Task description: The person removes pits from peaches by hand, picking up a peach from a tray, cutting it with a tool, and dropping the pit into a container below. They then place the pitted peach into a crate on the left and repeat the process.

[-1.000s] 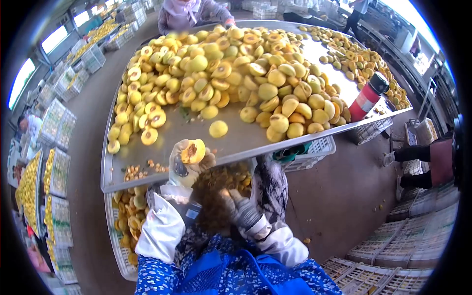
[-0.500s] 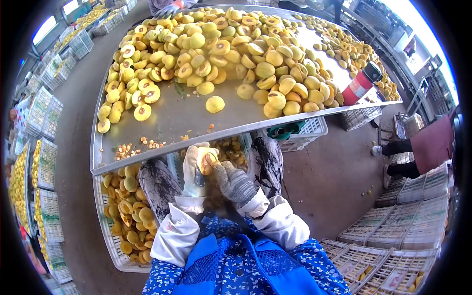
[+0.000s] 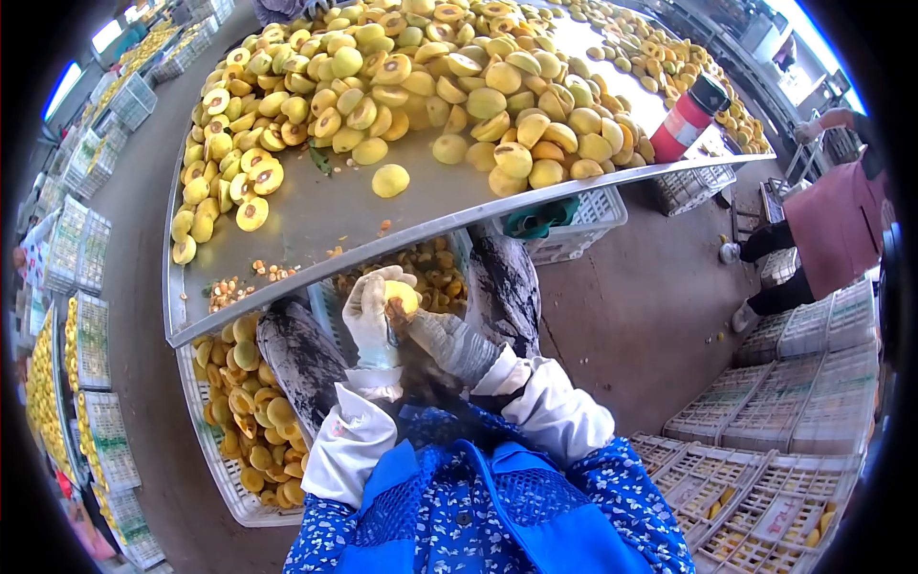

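Observation:
Over a crate of fruit pieces [image 3: 438, 277] between my knees, my left hand [image 3: 369, 311], in a pale glove, is closed around a yellow fruit [image 3: 402, 295]. My right hand [image 3: 449, 342], in a grey knitted glove, has its fingers bent against the lower side of that fruit; whether it grips anything is hidden. Above them is the metal table [image 3: 316, 225], heaped with halved yellow fruit [image 3: 488, 103]. Small pits [image 3: 229, 290] lie near its front edge.
A crate of fruit halves [image 3: 253, 411] stands at lower left. A red bottle [image 3: 681, 122] is on the table at right. Stacked white crates [image 3: 775, 478] fill the lower right. Another person [image 3: 832, 225] stands at far right; someone's sleeve [image 3: 277, 10] shows behind the table.
The whole view has shifted, with the table now higher and further left. The right hand has turned a little lower against the fruit. The person at right has an arm in view.

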The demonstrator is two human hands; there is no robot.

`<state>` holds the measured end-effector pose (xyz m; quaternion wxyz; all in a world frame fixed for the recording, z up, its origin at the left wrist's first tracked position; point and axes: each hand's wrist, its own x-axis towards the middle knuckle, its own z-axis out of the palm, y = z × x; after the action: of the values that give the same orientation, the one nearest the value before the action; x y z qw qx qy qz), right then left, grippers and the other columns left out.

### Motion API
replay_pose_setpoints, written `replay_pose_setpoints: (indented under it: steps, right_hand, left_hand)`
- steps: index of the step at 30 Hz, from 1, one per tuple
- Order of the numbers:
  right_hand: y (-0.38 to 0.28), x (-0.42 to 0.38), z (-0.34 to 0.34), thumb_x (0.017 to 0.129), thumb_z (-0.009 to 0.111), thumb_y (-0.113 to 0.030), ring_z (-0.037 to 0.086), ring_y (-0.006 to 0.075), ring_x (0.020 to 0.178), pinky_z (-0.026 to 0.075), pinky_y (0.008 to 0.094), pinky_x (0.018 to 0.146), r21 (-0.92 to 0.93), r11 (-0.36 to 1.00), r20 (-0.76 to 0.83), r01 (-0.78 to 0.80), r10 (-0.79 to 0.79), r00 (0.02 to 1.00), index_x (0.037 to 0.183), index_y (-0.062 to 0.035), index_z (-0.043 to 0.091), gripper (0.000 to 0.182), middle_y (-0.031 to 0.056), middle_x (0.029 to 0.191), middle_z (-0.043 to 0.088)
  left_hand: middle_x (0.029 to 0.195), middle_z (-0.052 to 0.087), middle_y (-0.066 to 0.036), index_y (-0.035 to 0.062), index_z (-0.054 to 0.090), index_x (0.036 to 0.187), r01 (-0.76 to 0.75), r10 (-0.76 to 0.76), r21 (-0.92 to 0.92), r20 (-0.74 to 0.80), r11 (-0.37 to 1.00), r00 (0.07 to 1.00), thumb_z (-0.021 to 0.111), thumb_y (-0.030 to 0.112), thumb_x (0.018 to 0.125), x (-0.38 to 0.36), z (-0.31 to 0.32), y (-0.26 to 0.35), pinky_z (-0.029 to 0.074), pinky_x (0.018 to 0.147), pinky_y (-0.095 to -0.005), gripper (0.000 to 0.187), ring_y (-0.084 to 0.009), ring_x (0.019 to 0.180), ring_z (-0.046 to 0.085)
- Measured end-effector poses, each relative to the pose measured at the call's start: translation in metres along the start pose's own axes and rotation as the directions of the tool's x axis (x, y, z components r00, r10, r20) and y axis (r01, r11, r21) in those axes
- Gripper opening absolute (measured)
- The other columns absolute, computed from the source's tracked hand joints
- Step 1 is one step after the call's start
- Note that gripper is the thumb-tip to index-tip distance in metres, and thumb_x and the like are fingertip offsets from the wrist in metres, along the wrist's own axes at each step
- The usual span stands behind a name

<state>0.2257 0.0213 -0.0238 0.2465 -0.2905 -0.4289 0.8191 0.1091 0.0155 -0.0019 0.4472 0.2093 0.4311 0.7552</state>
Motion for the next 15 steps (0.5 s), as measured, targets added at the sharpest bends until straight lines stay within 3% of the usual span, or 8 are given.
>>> replay_pose_setpoints:
  steps: [1,3,6,8,10,12,14,15]
  right_hand:
    - [-0.018,-0.008,-0.005,0.093,0.048,-0.034,0.054,0.0138,0.073,0.044,0.0264,0.061,-0.118,0.992,0.031,-0.051,0.055,0.998,0.097,-0.0067,0.061,0.031,0.0020,0.080,0.058]
    - [-0.028,-0.012,-0.002,0.091,0.050,-0.044,0.047,0.0091,0.055,0.036,0.0232,0.047,-0.067,0.982,-0.006,-0.177,0.177,0.984,0.086,-0.0089,0.062,0.037,-0.0028,0.063,0.050]
    - [-0.006,0.003,-0.039,0.086,0.056,-0.049,0.040,0.0088,0.042,0.029,0.0234,0.037,-0.244,0.954,0.158,-0.175,0.217,0.963,0.081,-0.0111,0.060,0.039,-0.0050,0.056,0.046]
    - [-0.046,-0.023,-0.013,0.083,0.057,-0.054,0.041,0.0094,0.041,0.028,0.0228,0.035,0.112,0.906,0.158,-0.409,0.390,0.907,0.080,-0.0127,0.057,0.041,-0.0034,0.054,0.047]
    - [-0.036,-0.031,-0.021,0.087,0.053,-0.050,0.041,0.0085,0.035,0.030,0.0206,0.030,0.238,0.854,0.389,-0.462,0.352,0.852,0.093,-0.0141,0.056,0.036,0.0003,0.054,0.051]
    - [-0.031,-0.028,-0.011,0.084,0.050,-0.059,0.039,0.0106,0.032,0.031,0.0205,0.029,0.255,0.847,0.430,-0.466,0.332,0.839,0.090,-0.0128,0.053,0.047,0.0016,0.048,0.047]
    - [-0.019,-0.022,-0.011,0.087,0.047,-0.056,0.042,0.0129,0.034,0.032,0.0205,0.028,0.249,0.896,0.486,-0.368,0.213,0.847,0.094,-0.0104,0.052,0.046,0.0056,0.054,0.050]
    - [-0.016,-0.017,-0.014,0.088,0.049,-0.052,0.041,0.0108,0.035,0.030,0.0218,0.030,0.393,0.728,0.619,-0.561,0.242,0.747,0.093,-0.0112,0.055,0.042,0.0030,0.057,0.051]
  left_hand:
    - [0.078,0.066,-0.014,-0.0042,0.062,0.091,0.013,-0.014,0.019,0.020,1.000,1.000,0.054,0.016,0.090,-0.002,0.003,0.003,0.052,0.058,-0.0255,0.022,-0.0165,0.063,0.062]
    - [0.078,0.066,-0.013,-0.0047,0.063,0.088,0.013,-0.023,0.117,0.081,0.993,0.996,0.055,0.014,0.090,-0.004,0.001,0.002,0.052,0.060,-0.0249,0.021,-0.0154,0.065,0.062]
    - [0.079,0.066,-0.012,-0.0052,0.064,0.091,-0.031,-0.044,0.297,0.243,0.954,0.969,0.054,0.009,0.089,-0.006,-0.006,0.004,0.049,0.065,-0.0226,0.018,-0.0130,0.070,0.062]
    - [0.080,0.066,-0.012,-0.0054,0.064,0.091,-0.013,-0.059,0.294,0.232,0.956,0.971,0.054,0.008,0.088,-0.007,-0.005,0.009,0.049,0.065,-0.0224,0.017,-0.0128,0.070,0.062]
    - [0.079,0.066,-0.012,-0.0051,0.064,0.091,-0.052,0.001,0.286,0.176,0.957,0.984,0.053,0.007,0.087,-0.011,0.001,0.014,0.050,0.063,-0.0231,0.017,-0.0146,0.066,0.062]
    - [0.077,0.066,-0.014,-0.0049,0.064,0.090,0.003,-0.033,0.218,0.132,0.976,0.991,0.054,0.011,0.086,-0.011,-0.004,0.013,0.051,0.059,-0.0242,0.019,-0.0169,0.063,0.062]
    - [0.076,0.066,-0.016,-0.0046,0.063,0.088,0.047,-0.070,0.150,0.148,0.988,0.987,0.055,0.018,0.085,-0.013,-0.008,0.015,0.051,0.056,-0.0253,0.024,-0.0186,0.060,0.062]
    - [0.076,0.066,-0.017,-0.0045,0.063,0.088,0.039,-0.074,0.193,0.174,0.980,0.982,0.055,0.018,0.086,-0.012,-0.011,0.015,0.051,0.055,-0.0259,0.024,-0.0185,0.060,0.062]
